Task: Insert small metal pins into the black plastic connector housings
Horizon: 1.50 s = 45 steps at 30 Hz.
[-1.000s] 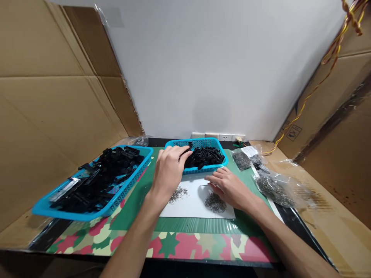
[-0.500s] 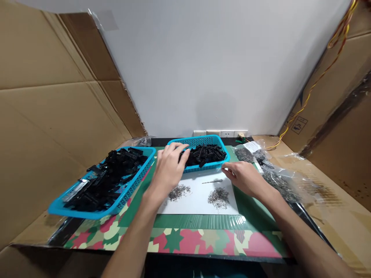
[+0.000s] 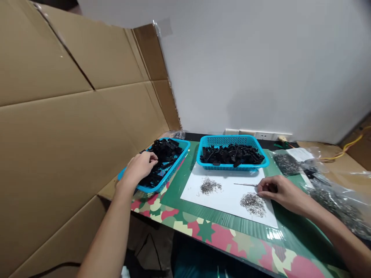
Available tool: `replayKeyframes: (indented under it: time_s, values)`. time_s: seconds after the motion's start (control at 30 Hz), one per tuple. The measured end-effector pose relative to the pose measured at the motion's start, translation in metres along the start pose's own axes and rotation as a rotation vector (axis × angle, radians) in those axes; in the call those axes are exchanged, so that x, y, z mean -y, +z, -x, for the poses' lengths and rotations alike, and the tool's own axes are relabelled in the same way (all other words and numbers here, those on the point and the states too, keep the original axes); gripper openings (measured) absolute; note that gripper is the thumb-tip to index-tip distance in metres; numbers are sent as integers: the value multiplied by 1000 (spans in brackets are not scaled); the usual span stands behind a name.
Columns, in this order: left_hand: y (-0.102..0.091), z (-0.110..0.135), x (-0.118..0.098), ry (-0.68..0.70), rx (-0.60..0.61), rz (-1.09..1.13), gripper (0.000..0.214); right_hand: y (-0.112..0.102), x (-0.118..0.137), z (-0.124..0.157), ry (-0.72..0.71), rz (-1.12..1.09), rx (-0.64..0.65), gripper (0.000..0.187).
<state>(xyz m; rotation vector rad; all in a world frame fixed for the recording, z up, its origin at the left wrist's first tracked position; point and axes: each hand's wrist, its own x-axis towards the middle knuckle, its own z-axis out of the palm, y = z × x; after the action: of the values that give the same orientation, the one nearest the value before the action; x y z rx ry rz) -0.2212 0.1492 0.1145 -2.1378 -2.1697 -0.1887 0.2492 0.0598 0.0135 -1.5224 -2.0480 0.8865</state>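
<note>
Left of the white rectangular paper sheet (image 3: 228, 199), a bright-blue plastic basket (image 3: 174, 172) holds a heap of black plastic pieces (image 3: 166, 150); behind the sheet, a second blue perforated plastic basket (image 3: 234, 167) holds small black parts (image 3: 232, 153). Clear plastic bags of tiny metal bits (image 3: 286, 164) lie right of it. The left hand (image 3: 139, 168) curls over the heap, fingertips near the thumb; whether they grip a piece cannot be told. The right hand (image 3: 272, 189), fingers loosely bent, lies palm down at the sheet's right edge, by the end of a thin silver metal tool (image 3: 245, 184); contact is unclear. Both forearms reach forward, spread apart.
</note>
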Motion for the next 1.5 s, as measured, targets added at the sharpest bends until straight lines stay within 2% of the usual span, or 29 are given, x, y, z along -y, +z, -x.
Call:
replayKeyframes:
  time_s: [0.1,0.3,0.43,0.53,0.7,0.83,1.0,1.2,1.5]
  values:
    - [13,-8,1,63,69,6,17,1,-4,1,14,12,20,27]
    - [29,-24,-15,158,134,-34,12,-6,-3,4,38,-39,46,30]
    - [31,-26,-22,170,121,-91,10,-14,-1,5,29,-116,6,28]
    - [28,-25,-22,174,120,-122,16,-18,-4,5,47,-229,-28,29]
    - [23,-20,-17,152,127,-139,25,-17,-8,4,116,-390,-33,37]
    - [28,-15,-16,175,109,-148,29,-16,-5,4,119,-449,-38,36]
    - [37,-14,-14,216,103,-150,29,-16,4,6,62,-388,-42,27]
    - [37,-13,-11,226,114,-87,27,-14,10,8,11,-292,-82,21]
    - [30,-17,-15,124,60,37,15,-12,12,10,11,-281,-221,20]
